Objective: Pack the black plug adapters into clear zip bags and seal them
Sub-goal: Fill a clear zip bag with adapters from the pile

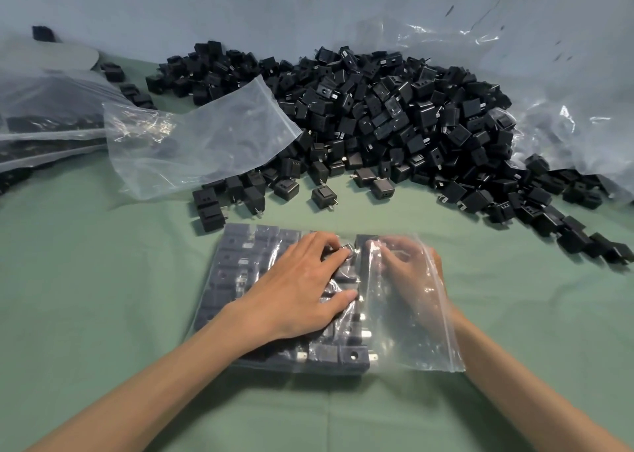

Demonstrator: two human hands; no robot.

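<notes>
Beneath left hand (pixel 298 287), around right hand (pixel 408 266): one part-packed zip bag (pixel 233 266)

Zip bag (pixel 411 314) front centre on table (pixel 103 280), adapters (pixel 240 266) in rows in its left part. Left hand (pixel 298 290) on top, right hand (pixel 408 266) inside. Adapter pile (pixel 394 118) behind; empty zip bag (pixel 192 143) left of pile, filled bags (pixel 44 118) far left.

I sit at a table (pixel 85 280) covered in green cloth. Beyond its far edge stands a blue-grey wall (pixel 240 5), dark-marked at upper right. Lighting even.
</notes>
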